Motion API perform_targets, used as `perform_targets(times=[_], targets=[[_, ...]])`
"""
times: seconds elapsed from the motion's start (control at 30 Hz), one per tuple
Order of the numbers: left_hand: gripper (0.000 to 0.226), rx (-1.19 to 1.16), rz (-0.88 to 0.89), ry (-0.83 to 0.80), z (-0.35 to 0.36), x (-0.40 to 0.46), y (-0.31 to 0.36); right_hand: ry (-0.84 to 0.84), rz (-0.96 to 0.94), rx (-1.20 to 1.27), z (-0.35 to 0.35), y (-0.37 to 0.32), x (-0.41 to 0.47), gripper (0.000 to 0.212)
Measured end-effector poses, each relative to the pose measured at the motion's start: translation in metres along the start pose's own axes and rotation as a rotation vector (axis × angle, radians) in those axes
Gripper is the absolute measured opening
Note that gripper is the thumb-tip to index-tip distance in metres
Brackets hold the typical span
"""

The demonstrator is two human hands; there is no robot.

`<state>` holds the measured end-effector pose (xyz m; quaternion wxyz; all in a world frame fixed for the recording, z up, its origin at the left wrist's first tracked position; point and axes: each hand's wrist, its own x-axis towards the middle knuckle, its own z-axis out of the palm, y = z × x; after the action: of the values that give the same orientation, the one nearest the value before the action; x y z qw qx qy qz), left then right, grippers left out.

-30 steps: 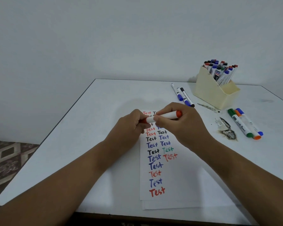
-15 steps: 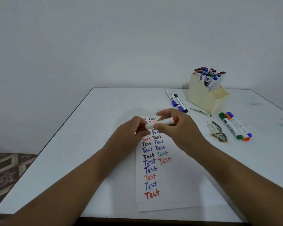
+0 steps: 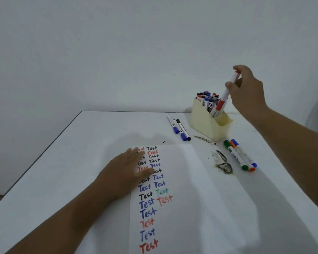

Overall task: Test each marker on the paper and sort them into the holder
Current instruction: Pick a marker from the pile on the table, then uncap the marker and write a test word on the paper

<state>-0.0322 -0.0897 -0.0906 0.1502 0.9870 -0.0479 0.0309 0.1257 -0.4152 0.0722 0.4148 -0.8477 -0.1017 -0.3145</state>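
My right hand (image 3: 247, 90) grips a capped red marker (image 3: 226, 92) cap-down, its lower end among the markers standing in the cream holder (image 3: 204, 121) at the table's back right. My left hand (image 3: 125, 171) lies flat with straight fingers on the left edge of the white paper (image 3: 187, 189), which carries two columns of the word "Test" in red, black, blue and green. Three markers (image 3: 179, 128) lie left of the holder. Another three markers (image 3: 240, 156), green, orange and blue capped, lie to its right front.
The white table (image 3: 62, 171) ends at a dark edge on the left and a wall behind. A dark smudge with scraps (image 3: 223, 165) sits between the paper and the right-hand markers. A thin sliver (image 3: 203, 139) lies in front of the holder.
The left hand let go of the red marker and dropped flat onto the paper. The right hand carried the marker up and right to the holder. The view shifted left and down.
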Motion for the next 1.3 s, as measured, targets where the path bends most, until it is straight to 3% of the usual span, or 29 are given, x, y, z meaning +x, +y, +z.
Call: perform_targets(times=[0.2, 0.3, 0.43, 0.67, 0.77, 0.87, 0.93, 0.97, 1.03, 1.13, 1.2, 1.3], targets=[[0.09, 0.009, -0.009, -0.006, 0.003, 0.001, -0.002, -0.144, 0.102, -0.124, 0.016, 0.049, -0.01, 0.03], [0.09, 0.005, -0.006, -0.007, 0.003, 0.001, -0.003, -0.255, 0.137, -0.175, 0.033, 0.064, -0.024, 0.038], [0.091, 0.004, -0.013, -0.018, 0.004, 0.002, -0.003, -0.182, 0.174, -0.102, 0.042, 0.074, -0.032, 0.058], [0.093, -0.013, -0.021, -0.012, 0.005, 0.003, -0.005, -0.224, 0.196, -0.228, 0.041, 0.079, -0.021, 0.066], [0.092, -0.021, -0.023, -0.01, 0.004, 0.002, -0.004, -0.144, 0.073, -0.385, 0.043, 0.072, -0.022, 0.07], [0.093, -0.016, -0.026, -0.015, 0.004, 0.002, -0.003, 0.054, -0.232, -0.698, 0.052, 0.062, -0.032, 0.061], [0.093, -0.025, -0.026, -0.008, 0.003, 0.002, -0.002, 0.091, -0.419, -0.788, 0.06, 0.052, -0.039, 0.051], [0.093, -0.027, -0.024, -0.005, 0.003, 0.002, -0.003, 0.042, -0.504, -0.775, 0.066, 0.048, -0.042, 0.044], [0.093, -0.034, -0.022, -0.003, 0.004, 0.002, -0.004, -0.22, -0.566, -0.711, 0.079, 0.041, -0.048, 0.034], [0.093, -0.039, -0.023, 0.001, 0.004, 0.002, -0.003, -0.66, -0.294, -0.573, 0.097, 0.043, -0.058, 0.034], [0.092, -0.041, -0.026, 0.004, 0.003, 0.001, -0.002, -0.755, -0.173, -0.54, 0.109, 0.051, -0.065, 0.03], [0.092, -0.046, -0.032, 0.004, 0.002, 0.001, -0.002, -0.732, -0.184, -0.61, 0.124, 0.065, -0.071, 0.023]])
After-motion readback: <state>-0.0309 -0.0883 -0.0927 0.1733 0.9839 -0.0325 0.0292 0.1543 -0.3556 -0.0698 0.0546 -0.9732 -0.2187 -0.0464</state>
